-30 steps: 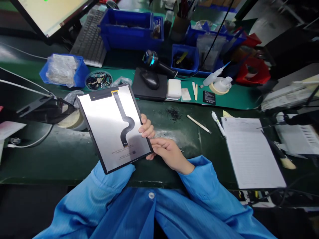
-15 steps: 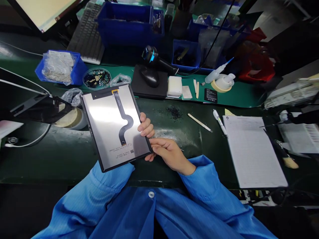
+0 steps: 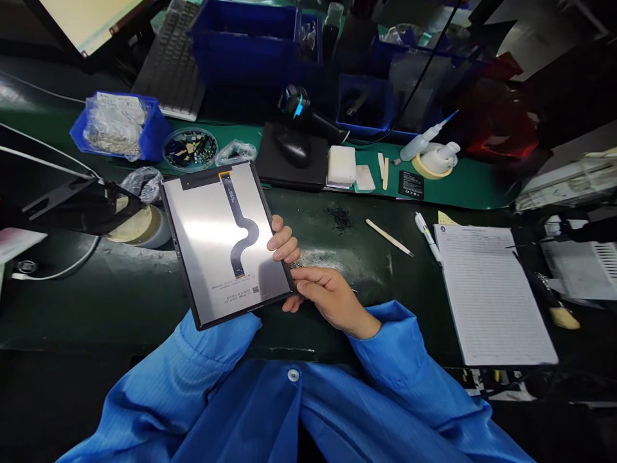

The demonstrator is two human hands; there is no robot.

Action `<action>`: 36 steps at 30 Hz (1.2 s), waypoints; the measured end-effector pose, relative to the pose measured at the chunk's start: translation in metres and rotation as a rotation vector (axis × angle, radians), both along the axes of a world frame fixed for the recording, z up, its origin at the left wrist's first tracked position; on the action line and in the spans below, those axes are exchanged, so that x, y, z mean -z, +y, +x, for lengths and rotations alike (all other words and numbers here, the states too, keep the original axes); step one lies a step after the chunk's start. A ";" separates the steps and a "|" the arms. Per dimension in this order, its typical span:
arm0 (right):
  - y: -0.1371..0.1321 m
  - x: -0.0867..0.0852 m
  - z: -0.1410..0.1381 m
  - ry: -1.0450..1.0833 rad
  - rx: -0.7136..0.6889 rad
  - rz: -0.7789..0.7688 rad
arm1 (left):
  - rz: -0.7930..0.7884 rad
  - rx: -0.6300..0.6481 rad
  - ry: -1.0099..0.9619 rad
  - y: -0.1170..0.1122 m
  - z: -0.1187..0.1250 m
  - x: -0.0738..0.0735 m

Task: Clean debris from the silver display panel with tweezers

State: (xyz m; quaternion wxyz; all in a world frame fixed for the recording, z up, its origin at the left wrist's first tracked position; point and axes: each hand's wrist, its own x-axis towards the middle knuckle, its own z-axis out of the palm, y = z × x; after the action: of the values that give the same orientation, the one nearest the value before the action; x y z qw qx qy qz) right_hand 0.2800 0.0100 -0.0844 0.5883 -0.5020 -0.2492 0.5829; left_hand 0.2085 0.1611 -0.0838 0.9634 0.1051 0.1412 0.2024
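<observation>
A tablet screen (image 3: 207, 257) is held tilted above the bench, its silvery back facing up. A dark curved ribbon cable (image 3: 247, 230) runs down that back from an orange-edged connector. My left hand (image 3: 283, 241) supports the screen from below, with its fingers curled over the right edge and the palm hidden. At the lower right corner, my right hand (image 3: 335, 299) is closed with thumb and forefinger pinching the screen's edge. A thin dark tip shows beside the right forefinger; what it belongs to is unclear.
Black crumbs (image 3: 340, 217) and a thin stick (image 3: 389, 237) lie beyond my hands. A pen (image 3: 428, 236) and a lined sheet (image 3: 491, 296) are on the right. Behind stand a mouse (image 3: 292, 146), a scanner (image 3: 308, 112) and blue bins (image 3: 245, 45). Tape rolls (image 3: 139, 225) sit left.
The view has shifted slightly, so the bench things sit a little further right. The screen and both hands keep nearly the same pose and grip.
</observation>
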 end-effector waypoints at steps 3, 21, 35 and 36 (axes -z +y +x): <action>-0.001 0.002 0.000 0.002 -0.008 -0.001 | -0.006 -0.014 0.000 0.000 0.000 0.000; -0.003 0.003 -0.002 -0.030 0.015 -0.021 | -0.078 0.046 -0.009 0.006 -0.004 0.002; 0.000 -0.003 -0.004 -0.084 0.042 -0.085 | -0.077 0.165 -0.063 0.011 0.002 0.012; 0.001 -0.003 -0.004 -0.084 0.046 -0.087 | -0.079 0.164 -0.083 0.011 0.002 0.014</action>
State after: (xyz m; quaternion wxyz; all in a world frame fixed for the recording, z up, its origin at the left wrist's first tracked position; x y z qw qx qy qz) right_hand 0.2756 0.0106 -0.0813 0.5683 -0.5567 -0.2364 0.5579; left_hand 0.2101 0.1725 -0.0980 0.9851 0.0698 0.1002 0.1214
